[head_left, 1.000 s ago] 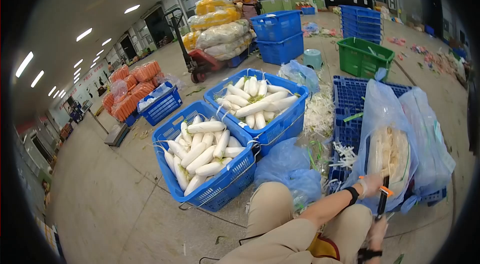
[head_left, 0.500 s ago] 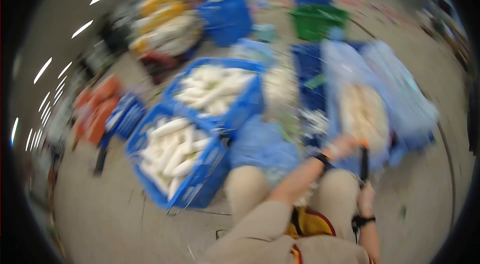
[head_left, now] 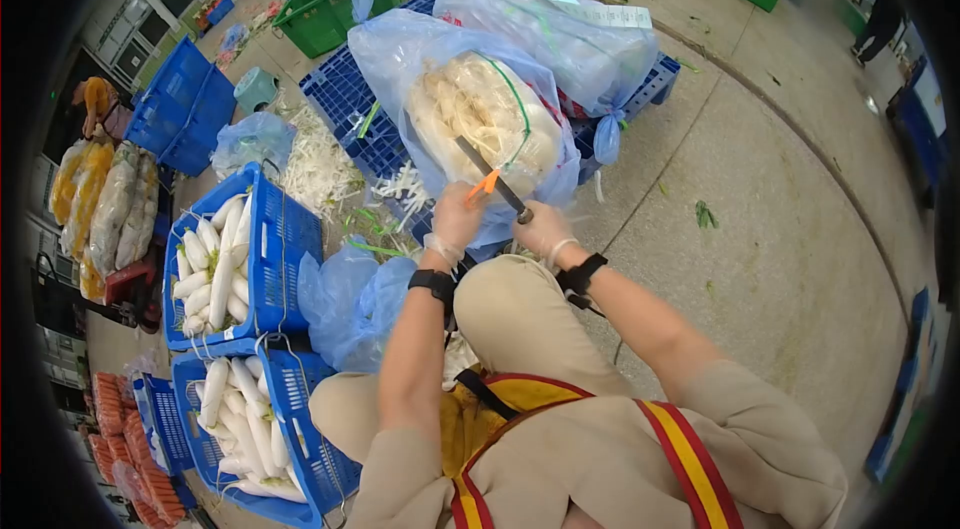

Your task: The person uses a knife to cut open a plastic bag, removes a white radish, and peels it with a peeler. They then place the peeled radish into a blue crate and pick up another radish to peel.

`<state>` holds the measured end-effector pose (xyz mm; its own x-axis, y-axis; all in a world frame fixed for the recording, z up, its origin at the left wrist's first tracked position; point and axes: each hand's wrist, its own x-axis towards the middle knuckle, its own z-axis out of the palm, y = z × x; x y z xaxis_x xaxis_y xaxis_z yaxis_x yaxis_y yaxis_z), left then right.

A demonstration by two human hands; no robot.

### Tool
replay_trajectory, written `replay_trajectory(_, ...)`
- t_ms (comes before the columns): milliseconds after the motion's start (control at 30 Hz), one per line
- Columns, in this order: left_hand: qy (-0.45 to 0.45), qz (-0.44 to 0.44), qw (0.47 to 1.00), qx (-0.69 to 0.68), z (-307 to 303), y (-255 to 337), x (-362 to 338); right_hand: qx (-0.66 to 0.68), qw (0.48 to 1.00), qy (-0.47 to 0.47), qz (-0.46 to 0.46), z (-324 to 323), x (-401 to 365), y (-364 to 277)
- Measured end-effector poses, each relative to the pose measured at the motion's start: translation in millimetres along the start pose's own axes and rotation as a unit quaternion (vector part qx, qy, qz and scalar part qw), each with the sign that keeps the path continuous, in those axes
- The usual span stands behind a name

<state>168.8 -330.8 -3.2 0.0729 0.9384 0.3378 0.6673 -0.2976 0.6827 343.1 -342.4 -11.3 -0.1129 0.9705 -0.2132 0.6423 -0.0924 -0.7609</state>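
Observation:
My left hand (head_left: 458,216) is closed round an orange tool (head_left: 486,184), whose tip crosses a long dark rod. My right hand (head_left: 545,232) grips the near end of this dark rod (head_left: 507,194), which points up and left. Just beyond both hands lies a clear bag of white radishes (head_left: 480,119) with a green band, inside an opened blue plastic bag (head_left: 385,54). A second, tied blue bag (head_left: 560,19) with a label lies behind it to the right. Both bags rest on a blue pallet (head_left: 335,94).
Blue crates of white radishes (head_left: 285,239) stand at my left, beside crumpled blue plastic (head_left: 355,299). White scraps (head_left: 318,159) litter the floor left of the pallet. Beyond are a green crate (head_left: 340,4), stacked blue crates (head_left: 185,109) and a person (head_left: 97,101); another person (head_left: 882,19) stands far right.
The view has turned right and sharpened, so the crates now lie farther left. My hands still hold the orange tool and the dark rod.

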Motion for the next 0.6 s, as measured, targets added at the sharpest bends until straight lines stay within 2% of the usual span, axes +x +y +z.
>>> replay_trajectory(100,-0.031,0.012,0.998,0.049,4,-6,3,0.012,0.999,-0.033,0.034,10,-20,45)
replay_trajectory(167,-0.003,0.05,0.997,0.059,21,-17,7,0.002,1.0,-0.023,0.013,-1,-29,49)
replay_trajectory(233,-0.021,0.041,0.998,0.048,19,-11,7,0.036,0.999,-0.029,-0.001,6,-4,42)
replay_trajectory(333,-0.052,0.07,0.992,0.095,-3,-7,3,0.057,0.998,-0.033,-0.004,7,-11,38)
replay_trajectory(367,-0.051,0.073,0.992,0.091,-4,-7,2,0.144,0.987,-0.073,-0.001,6,-16,54)
replay_trajectory(433,-0.027,-0.007,0.998,-0.06,1,-16,2,0.263,0.927,-0.264,0.042,-14,-21,78)
replay_trajectory(467,-0.033,-0.078,0.994,-0.072,5,-21,2,0.34,0.897,-0.283,0.009,-14,-24,86)
replay_trajectory(500,-0.041,-0.078,0.993,-0.075,7,-27,1,0.343,0.897,-0.278,0.016,-16,-29,86)
replay_trajectory(567,-0.03,-0.149,0.969,-0.196,9,-36,-2,0.412,0.862,-0.296,-0.003,-24,-35,74)
replay_trajectory(600,-0.017,-0.162,0.974,-0.16,4,-20,-2,0.401,0.864,-0.303,-0.008,-25,-33,72)
